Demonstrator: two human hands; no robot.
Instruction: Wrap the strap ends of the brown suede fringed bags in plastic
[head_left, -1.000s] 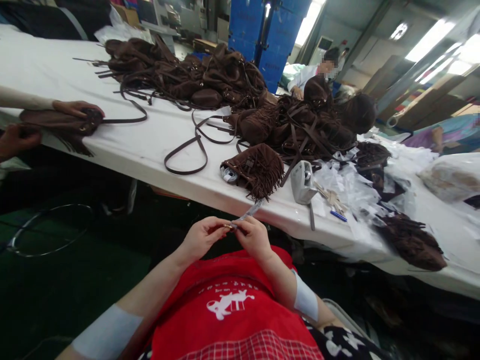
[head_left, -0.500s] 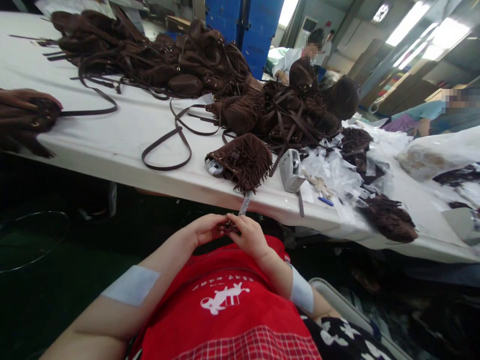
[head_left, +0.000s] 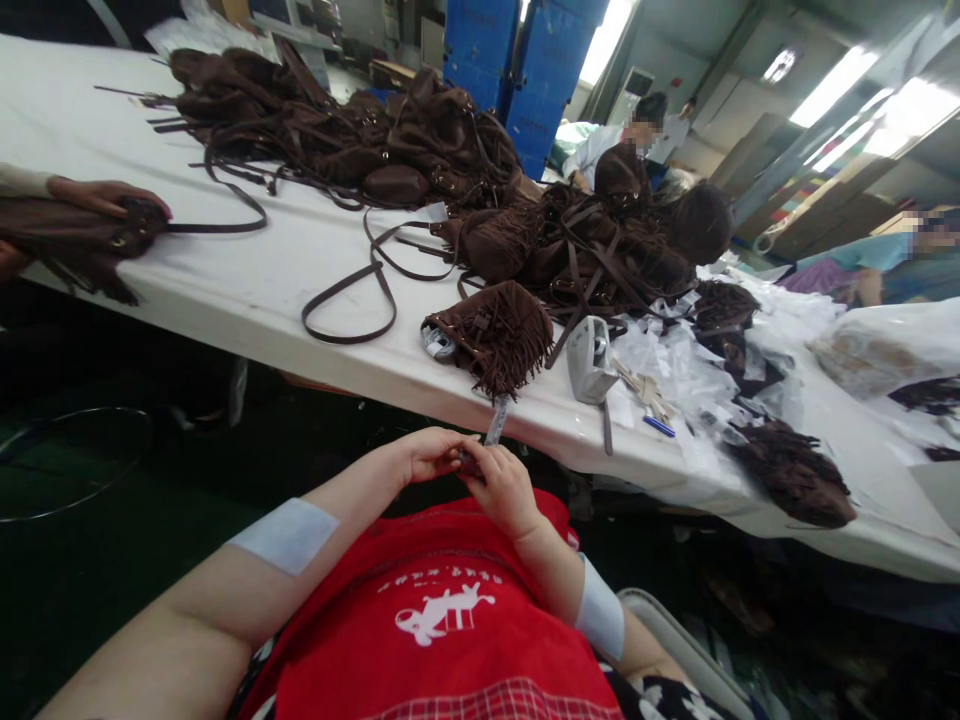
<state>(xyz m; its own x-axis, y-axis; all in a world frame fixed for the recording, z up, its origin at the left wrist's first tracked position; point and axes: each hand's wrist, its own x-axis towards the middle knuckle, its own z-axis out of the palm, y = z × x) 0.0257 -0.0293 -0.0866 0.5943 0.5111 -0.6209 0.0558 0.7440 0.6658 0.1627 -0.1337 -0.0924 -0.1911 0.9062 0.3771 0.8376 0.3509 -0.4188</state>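
My left hand (head_left: 433, 455) and my right hand (head_left: 501, 487) meet in front of the red apron (head_left: 457, 560), just off the table's front edge. Both are closed, fingertips together around a small dark piece that they mostly cover, so I cannot make out its kind. Beyond them, a brown fringed bag (head_left: 491, 338) lies on the table, with grey-white stuffing showing at its opening. A clear, narrow strip (head_left: 496, 420) hangs from beneath that bag over the edge, close behind my right fingers.
Brown bags with straps (head_left: 420, 140) are heaped along the white table (head_left: 225, 270). Right of the fringed bag are a grey tape dispenser (head_left: 589, 360), a blue pen (head_left: 658, 426) and plastic wrappings (head_left: 690, 365). At left, another person's hand (head_left: 97, 195) rests on a brown bag.
The view has shifted slightly, moving the table's contents rightward. My fingers have closed further over the small piece, which showed brown with metal bits before. The other person's bag shows more at left.
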